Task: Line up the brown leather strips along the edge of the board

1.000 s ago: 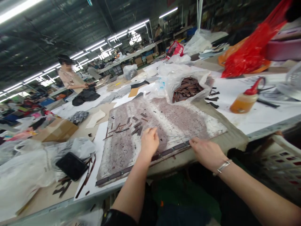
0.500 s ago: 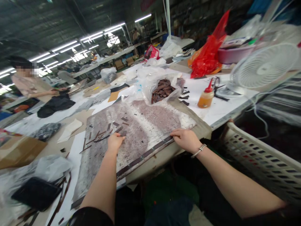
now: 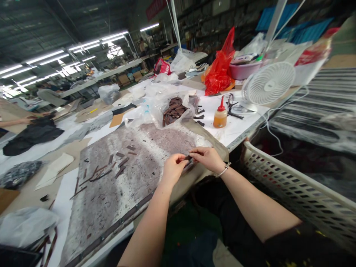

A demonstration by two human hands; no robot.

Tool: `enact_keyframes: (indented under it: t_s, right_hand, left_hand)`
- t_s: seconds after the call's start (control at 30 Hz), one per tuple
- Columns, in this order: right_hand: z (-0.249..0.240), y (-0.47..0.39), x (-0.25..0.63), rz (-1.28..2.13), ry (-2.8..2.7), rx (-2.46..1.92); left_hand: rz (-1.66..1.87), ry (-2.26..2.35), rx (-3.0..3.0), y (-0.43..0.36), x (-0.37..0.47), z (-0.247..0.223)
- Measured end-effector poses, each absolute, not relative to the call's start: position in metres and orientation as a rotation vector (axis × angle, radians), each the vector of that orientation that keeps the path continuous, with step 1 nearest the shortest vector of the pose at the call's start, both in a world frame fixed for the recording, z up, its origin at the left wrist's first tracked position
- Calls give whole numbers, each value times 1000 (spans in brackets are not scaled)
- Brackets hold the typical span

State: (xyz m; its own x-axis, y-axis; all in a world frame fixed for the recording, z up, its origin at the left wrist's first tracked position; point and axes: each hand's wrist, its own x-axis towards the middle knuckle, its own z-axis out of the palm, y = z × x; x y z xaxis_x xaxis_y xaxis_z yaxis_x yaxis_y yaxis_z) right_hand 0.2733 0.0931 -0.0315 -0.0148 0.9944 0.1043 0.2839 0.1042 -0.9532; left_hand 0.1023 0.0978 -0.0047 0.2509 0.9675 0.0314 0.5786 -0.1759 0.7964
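Near the front right edge of a stained work board [image 3: 133, 185], my two hands meet over a small dark strip [image 3: 188, 158]. My left hand [image 3: 174, 168] pinches its left end between thumb and fingers. From the other side, my right hand [image 3: 207, 159], with a bracelet at the wrist, has its fingertips closed on the same piece. Fingers partly hide the strip. Loose brown strips [image 3: 121, 163] lie scattered across the left half of the board. Behind it, an open clear plastic bag [image 3: 155, 111] holds a heap of brown strips [image 3: 174, 110].
A glue bottle [image 3: 220, 118] with a red tip stands behind my right hand, near a white fan [image 3: 268, 87] and a red bag [image 3: 221, 68]. A white plastic basket [image 3: 294, 181] is at the right, below table height. A co-worker's arm [image 3: 16, 121] shows far left.
My left hand has moved right from the scattered strips to meet my right hand, and both now hold a small strip. The camera view has turned to the right.
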Motion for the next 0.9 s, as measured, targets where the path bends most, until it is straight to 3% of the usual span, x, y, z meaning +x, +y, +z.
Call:
enact_keyframes:
  t_s: [0.1, 0.3, 0.67, 0.9]
  right_hand:
    - [-34, 99, 291, 841, -1421, -1513]
    - [-34, 107, 307, 701, -1542, -1745]
    - [-26, 107, 299, 756, -1601, -1811]
    - [-27, 108, 294, 502, -1774, -1886]
  left_hand:
    - [816, 1485, 2199, 94, 108, -17]
    - [523, 1420, 2662, 76, 107, -35]
    - [406, 1466, 2752, 75, 111, -35]
    - [311, 1503, 2793, 74, 115, -31]
